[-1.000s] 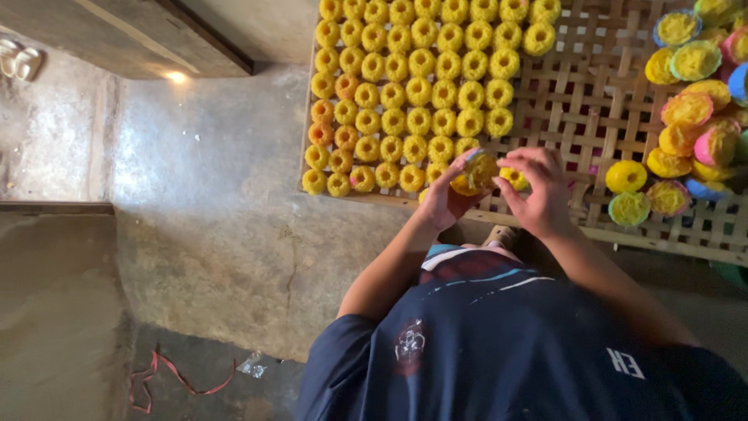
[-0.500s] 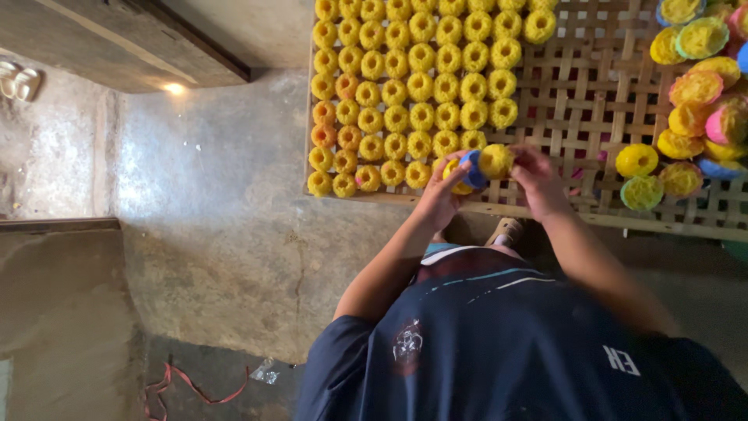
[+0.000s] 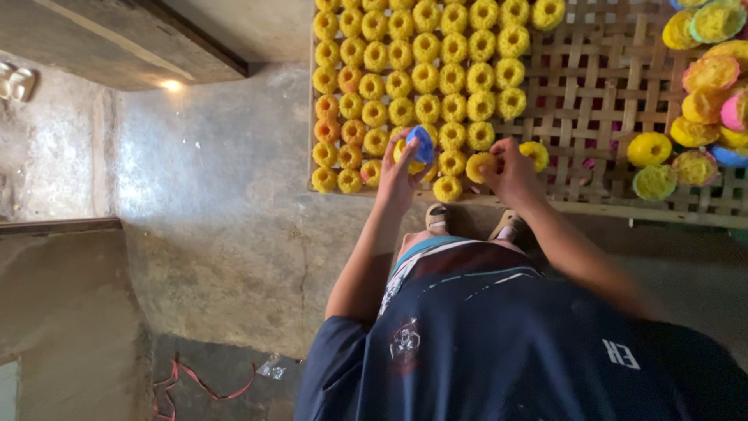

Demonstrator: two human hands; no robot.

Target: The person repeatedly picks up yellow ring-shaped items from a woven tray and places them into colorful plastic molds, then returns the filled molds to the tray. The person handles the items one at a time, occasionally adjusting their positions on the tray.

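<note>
Rack [image 3: 600, 101] w/ yellow rings; left hand [image 3: 399, 173] grips blue cup [image 3: 421, 143], right hand [image 3: 513, 173] yellow ring [image 3: 479, 165].

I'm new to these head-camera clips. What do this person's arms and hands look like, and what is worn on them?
Both arms are bare from above the elbow down. The left hand and right hand show no gloves; rings or a watch cannot be made out. A dark navy short-sleeved shirt covers the upper arms, with small pale markings and teal and white trim.

free: bare lattice tray [image 3: 600, 93] right | blocked: yellow ring rows [image 3: 413, 78] left
</note>
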